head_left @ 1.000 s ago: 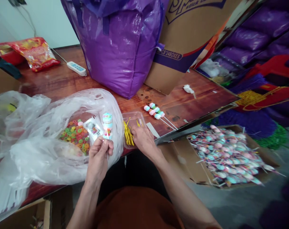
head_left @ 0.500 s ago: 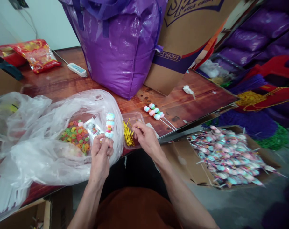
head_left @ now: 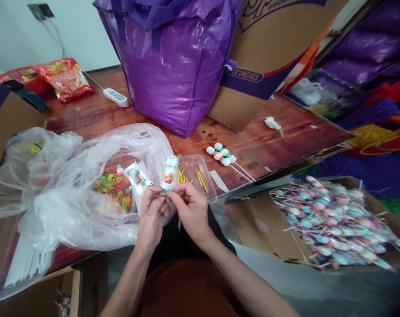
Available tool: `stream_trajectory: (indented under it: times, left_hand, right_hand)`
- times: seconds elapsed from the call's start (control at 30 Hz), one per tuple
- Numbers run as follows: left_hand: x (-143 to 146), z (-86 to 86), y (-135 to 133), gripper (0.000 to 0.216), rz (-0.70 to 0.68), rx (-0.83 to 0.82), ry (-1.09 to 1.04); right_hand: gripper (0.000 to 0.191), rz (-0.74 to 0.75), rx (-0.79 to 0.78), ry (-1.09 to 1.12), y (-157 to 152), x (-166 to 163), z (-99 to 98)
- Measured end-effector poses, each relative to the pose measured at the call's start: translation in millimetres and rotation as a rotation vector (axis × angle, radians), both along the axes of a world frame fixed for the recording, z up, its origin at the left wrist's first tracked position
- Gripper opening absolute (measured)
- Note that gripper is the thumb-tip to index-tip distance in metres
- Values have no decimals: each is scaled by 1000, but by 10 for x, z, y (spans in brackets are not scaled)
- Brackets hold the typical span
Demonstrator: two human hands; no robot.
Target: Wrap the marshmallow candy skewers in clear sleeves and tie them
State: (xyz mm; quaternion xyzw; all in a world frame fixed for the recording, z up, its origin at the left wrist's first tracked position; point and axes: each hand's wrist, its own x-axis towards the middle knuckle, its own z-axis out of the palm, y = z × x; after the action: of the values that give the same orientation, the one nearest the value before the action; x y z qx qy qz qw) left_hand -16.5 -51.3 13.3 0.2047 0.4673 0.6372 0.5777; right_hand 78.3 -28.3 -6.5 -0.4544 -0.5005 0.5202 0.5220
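My left hand is closed around the lower end of a candy skewer in a clear printed wrapper, held upright. Pinched at the base of that wrapper is a gold twist tie, with my right hand closed on its other end. The two hands almost touch. Just beyond them a clear plastic tray holds more yellow-gold ties. Left of the skewer, flat printed wrappers lie on a white plastic bag, beside colourful ring candies inside it.
Unwrapped candy skewers lie on the wooden table. A large purple bag and a carton stand behind. At lower right, an open box is heaped with wrapped skewers. White sticks lie at the left.
My right hand has moved left from the tie tray to the skewer, bringing a gold tie to the wrapper's base. My left hand and the skewer have shifted slightly right in view.
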Motion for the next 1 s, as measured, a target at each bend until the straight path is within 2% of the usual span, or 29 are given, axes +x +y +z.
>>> stream_trajectory:
  times: [0.1,0.2,0.37,0.67,0.83,0.93,1.0]
  left_hand:
    - [11,-25,-29,23,-12,54,47]
    - [20,-45,-21,25,4,95,119]
    - [3,-21,31,33,52,66,49]
    - [31,14,39,38,14,33,-19]
    - [-30,96,12,41,-119,-62,-246]
    - [-88,188,-19,45,-284,-112,-358]
    - [-100,225,-34,46,-360,-136,-329]
  right_hand:
    - [16,-52,102,-127,-5,-10,14]
    - [16,-11,174,-216,-7,31,49]
    - [15,137,132,-225,-8,118,40]
    - [17,138,90,-124,-14,64,32]
    - [17,154,139,-80,3,153,88]
    - [16,263,286,-77,55,243,177]
    - [16,315,393,-139,83,273,218]
